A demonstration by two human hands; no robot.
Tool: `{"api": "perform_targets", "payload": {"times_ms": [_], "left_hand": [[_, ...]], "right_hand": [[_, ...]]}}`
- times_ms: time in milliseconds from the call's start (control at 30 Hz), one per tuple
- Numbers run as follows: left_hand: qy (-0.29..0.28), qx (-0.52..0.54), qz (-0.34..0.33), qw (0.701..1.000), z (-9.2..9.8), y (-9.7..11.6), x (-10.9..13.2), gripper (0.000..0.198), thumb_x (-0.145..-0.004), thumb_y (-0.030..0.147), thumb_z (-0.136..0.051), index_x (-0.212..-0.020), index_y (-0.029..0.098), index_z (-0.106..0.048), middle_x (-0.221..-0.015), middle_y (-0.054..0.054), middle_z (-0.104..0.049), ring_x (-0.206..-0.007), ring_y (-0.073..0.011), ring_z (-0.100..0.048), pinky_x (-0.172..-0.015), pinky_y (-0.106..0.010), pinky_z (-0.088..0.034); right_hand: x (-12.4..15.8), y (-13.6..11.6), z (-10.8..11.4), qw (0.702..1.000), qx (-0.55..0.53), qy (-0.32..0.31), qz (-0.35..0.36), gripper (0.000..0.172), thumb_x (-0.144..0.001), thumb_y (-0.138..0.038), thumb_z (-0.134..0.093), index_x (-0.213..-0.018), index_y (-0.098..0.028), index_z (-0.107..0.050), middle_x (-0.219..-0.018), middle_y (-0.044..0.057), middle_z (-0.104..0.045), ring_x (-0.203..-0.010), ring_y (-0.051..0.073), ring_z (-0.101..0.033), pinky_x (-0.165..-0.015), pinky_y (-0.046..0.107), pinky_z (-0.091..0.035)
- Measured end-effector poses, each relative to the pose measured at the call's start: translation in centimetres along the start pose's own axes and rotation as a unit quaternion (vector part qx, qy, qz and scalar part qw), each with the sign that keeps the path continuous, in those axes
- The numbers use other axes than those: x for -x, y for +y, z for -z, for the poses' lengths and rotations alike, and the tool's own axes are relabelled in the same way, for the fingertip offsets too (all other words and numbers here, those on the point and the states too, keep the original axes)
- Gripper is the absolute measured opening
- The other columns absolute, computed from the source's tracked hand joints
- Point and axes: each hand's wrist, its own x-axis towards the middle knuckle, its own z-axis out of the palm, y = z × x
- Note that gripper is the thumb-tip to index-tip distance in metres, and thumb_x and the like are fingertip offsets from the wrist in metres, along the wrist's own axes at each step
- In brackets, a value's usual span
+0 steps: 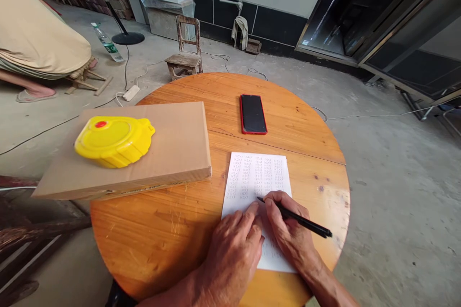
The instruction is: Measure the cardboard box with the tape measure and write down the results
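A sheet of white paper (258, 165) lies on the round wooden table (162, 240), with columns of small handwriting over its upper part. In my right hand (290, 225) a black pen (306, 222) is pinched, its tip at the paper just under the written rows. My left hand (236, 249) rests on the sheet's lower left, empty, its fingers laid on the paper and pointing toward the pen tip. Both hands cover part of the lower sheet, where a few faint marks show between them.
A phone (253, 114) in a red case lies beyond the paper. To the left, a yellow plastic case (115, 141) with a red button sits on a flat cardboard box (180, 153) overhanging the table edge. Past the table stand a small wooden chair (185, 60) and a bottle (108, 43). A person's foot (38, 93) shows at far left.
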Motion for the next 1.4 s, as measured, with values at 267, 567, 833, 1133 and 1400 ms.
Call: {"api": "perform_targets", "payload": {"times_ms": [267,567,833,1133,1400], "left_hand": [[0.001,-0.005,-0.008,1.000,0.01,-0.04,0.03,0.019,-0.088,0.008,-0.051,-0.098,0.015,-0.066,-0.127,-0.010,-0.067,-0.091,-0.0252,-0.066,-0.079,-0.043,-0.058],[-0.001,0.005,-0.001,1.000,0.08,0.03,-0.04,0.023,-0.087,0.007,-0.052,-0.105,0.014,-0.065,-0.127,-0.010,-0.066,-0.092,-0.0255,-0.067,-0.080,-0.043,-0.058],[0.001,0.009,-0.002,1.000,0.19,-0.03,-0.24,0.025,-0.087,0.008,-0.052,-0.108,0.014,-0.064,-0.125,-0.010,-0.067,-0.090,-0.0255,-0.067,-0.079,-0.043,-0.058],[-0.009,0.017,0.000,1.000,0.24,-0.05,-0.22,0.025,-0.087,0.007,-0.051,-0.108,0.014,-0.064,-0.127,-0.010,-0.066,-0.094,-0.0247,-0.067,-0.082,-0.042,-0.058],[-0.001,0.002,-0.001,1.000,0.04,-0.19,-0.09,0.025,-0.087,0.011,-0.054,-0.109,0.015,-0.066,-0.126,-0.010,-0.067,-0.093,-0.0261,-0.069,-0.079,-0.043,-0.060]], "right_hand": [[0.00,0.18,-0.29,1.000,-0.001,-0.001,-0.006,0.021,-0.094,-0.027,-0.052,-0.077,-0.020,-0.061,-0.066,-0.001,-0.061,-0.058,0.013,-0.054,-0.057,0.024,-0.045],[-0.13,-0.04,-0.14,1.000,0.025,-0.014,0.009,0.020,-0.095,-0.026,-0.052,-0.078,-0.020,-0.060,-0.066,-0.002,-0.061,-0.058,0.013,-0.055,-0.058,0.024,-0.046],[-0.08,-0.18,-0.04,1.000,0.017,-0.020,0.006,0.021,-0.094,-0.025,-0.052,-0.076,-0.020,-0.061,-0.065,-0.002,-0.062,-0.058,0.012,-0.056,-0.058,0.023,-0.045],[-0.07,-0.26,-0.06,1.000,0.018,-0.024,0.002,0.021,-0.094,-0.025,-0.051,-0.075,-0.020,-0.059,-0.065,-0.002,-0.060,-0.058,0.013,-0.055,-0.058,0.024,-0.045],[0.14,0.20,0.32,0.999,0.010,0.026,0.023,0.020,-0.094,-0.025,-0.052,-0.076,-0.020,-0.060,-0.063,-0.003,-0.059,-0.055,0.012,-0.052,-0.052,0.022,-0.043]]}}
